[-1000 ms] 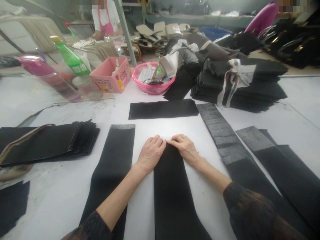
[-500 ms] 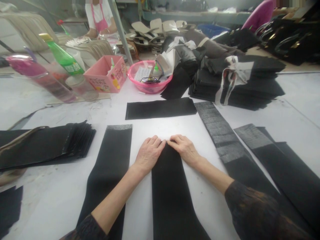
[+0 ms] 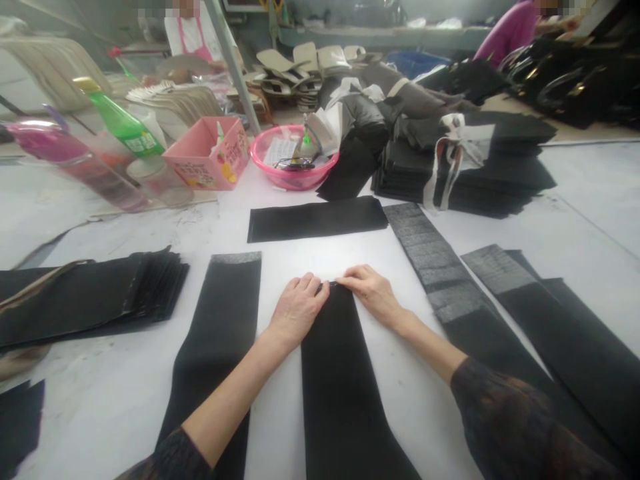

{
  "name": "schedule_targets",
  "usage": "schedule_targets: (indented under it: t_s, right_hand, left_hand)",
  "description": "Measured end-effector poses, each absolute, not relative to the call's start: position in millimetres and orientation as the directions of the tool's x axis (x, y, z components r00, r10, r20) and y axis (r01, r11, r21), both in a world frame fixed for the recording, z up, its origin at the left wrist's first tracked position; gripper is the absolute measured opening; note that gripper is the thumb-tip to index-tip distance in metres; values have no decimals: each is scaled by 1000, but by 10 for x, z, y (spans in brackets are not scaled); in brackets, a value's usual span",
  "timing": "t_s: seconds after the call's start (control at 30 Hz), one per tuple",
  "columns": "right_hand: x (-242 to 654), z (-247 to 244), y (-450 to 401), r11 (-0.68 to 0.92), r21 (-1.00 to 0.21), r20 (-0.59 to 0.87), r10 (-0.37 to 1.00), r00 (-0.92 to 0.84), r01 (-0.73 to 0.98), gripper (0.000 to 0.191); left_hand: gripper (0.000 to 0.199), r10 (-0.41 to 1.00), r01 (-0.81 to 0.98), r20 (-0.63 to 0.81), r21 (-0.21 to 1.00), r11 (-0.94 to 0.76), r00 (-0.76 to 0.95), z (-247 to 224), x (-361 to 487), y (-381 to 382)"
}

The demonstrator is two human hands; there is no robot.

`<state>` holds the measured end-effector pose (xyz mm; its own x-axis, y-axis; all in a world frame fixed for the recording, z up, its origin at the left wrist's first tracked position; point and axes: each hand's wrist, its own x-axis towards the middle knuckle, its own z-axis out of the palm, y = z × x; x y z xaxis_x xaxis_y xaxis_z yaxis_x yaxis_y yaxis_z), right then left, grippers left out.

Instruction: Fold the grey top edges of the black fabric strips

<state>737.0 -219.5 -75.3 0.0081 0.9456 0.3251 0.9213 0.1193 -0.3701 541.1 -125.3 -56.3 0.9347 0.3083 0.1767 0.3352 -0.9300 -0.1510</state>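
A long black strip of material point(image 3: 340, 373) lies lengthwise before me, running off the lower edge. At its far end, my left hand point(image 3: 299, 305) has its fingers closed on the left corner. My right hand point(image 3: 371, 293) pinches the same end at the right corner. A narrow fold seems to run along the edge between the fingertips. To the left lies another black strip point(image 3: 223, 340) with a greyish band at its top. On the right are strips point(image 3: 425, 267) with wider grey, shiny ends. One short black piece point(image 3: 317, 219) lies crosswise beyond my hands.
A stack of black pieces point(image 3: 95, 293) is at the left. Farther back stand a pink box point(image 3: 210, 157), a green bottle point(image 3: 125, 123), a pink basin point(image 3: 295, 179) and a tied black bundle point(image 3: 465, 173). Two people sit or stand beyond the white table point(image 3: 280, 433).
My right hand has shifted slightly outward along the strip's far edge, and more of that edge shows between my hands. The whole view has moved a little.
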Motion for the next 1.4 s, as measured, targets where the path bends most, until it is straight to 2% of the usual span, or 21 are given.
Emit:
schedule_targets:
  t_s: [0.23, 0.43, 0.53, 0.67, 0.73, 1.0, 1.17, 1.23, 1.4]
  right_hand:
    - [7356, -750, -2240, 166, -229, 300, 949, -93, 959, 30]
    - [7350, -749, -2251, 154, -207, 282, 955, -92, 966, 32]
    - [7367, -772, -2243, 145, -261, 299, 952, -62, 954, 32]
    - [7421, -810, -2243, 121, -444, 341, 939, 43, 888, 31]
    - [7437, -822, -2257, 125, -467, 349, 936, 53, 875, 31]
    - [7374, -753, -2322, 102, -243, 324, 946, -19, 965, 35]
    - [7297, -714, -2237, 47, -341, 385, 918, 94, 939, 28]
    - [7243, -733, -2204, 86, -339, 407, 911, 64, 937, 22]
    - [7139, -724, -2203, 166, -149, 342, 933, -107, 975, 21]
  left_hand:
    - [35, 322, 346, 170, -135, -929, 931, -597, 5408, -1240]
    - [40, 318, 337, 146, -133, -932, 937, -583, 5426, -1250]
    - [40, 314, 335, 155, -136, -932, 937, -567, 5430, -1254]
    - [40, 312, 337, 167, -147, -930, 935, -558, 5430, -1258]
    - [40, 315, 339, 165, -146, -929, 934, -561, 5428, -1260]
    - [41, 326, 352, 195, -117, -929, 925, -567, 5401, -1251]
    - [40, 325, 351, 223, -89, -932, 919, -571, 5392, -1237]
    - [39, 328, 355, 236, -81, -931, 915, -599, 5383, -1228]
    - [29, 381, 384, 293, 48, -922, 877, -691, 5307, -1169]
